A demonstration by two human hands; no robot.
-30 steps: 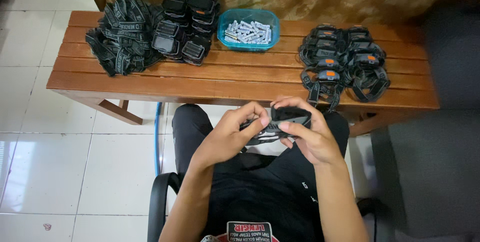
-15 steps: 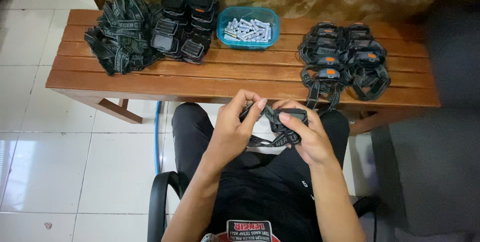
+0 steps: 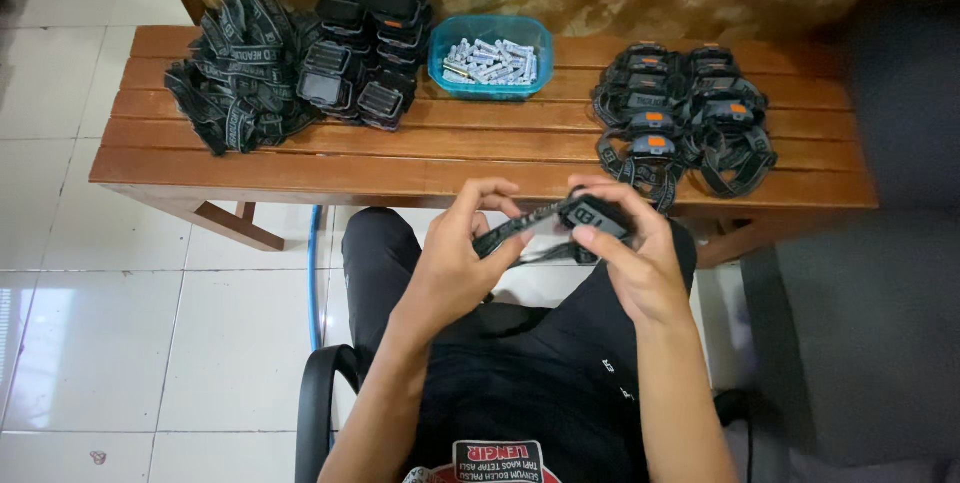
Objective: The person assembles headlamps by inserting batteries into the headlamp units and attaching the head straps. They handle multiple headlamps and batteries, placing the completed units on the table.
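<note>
Left hand (image 3: 462,263) pinching grey strap (image 3: 508,235); right hand (image 3: 638,261) closed around black headlamp body (image 3: 596,215), near wooden bench (image 3: 450,148).

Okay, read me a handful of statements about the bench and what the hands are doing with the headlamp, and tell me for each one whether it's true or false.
1. Both hands hold one headlamp: the right hand grips the black lamp body, the left hand its strap. True.
2. The blue tub holds coiled straps. False: it holds small batteries.
3. The loose pile of straps lies at the left end of the wooden bench. True.
4. The finished headlamps with orange buttons sit left of the tub. False: they sit to its right.
5. The stacked black lamp bodies lie on the floor. False: they rest on the bench.
</note>
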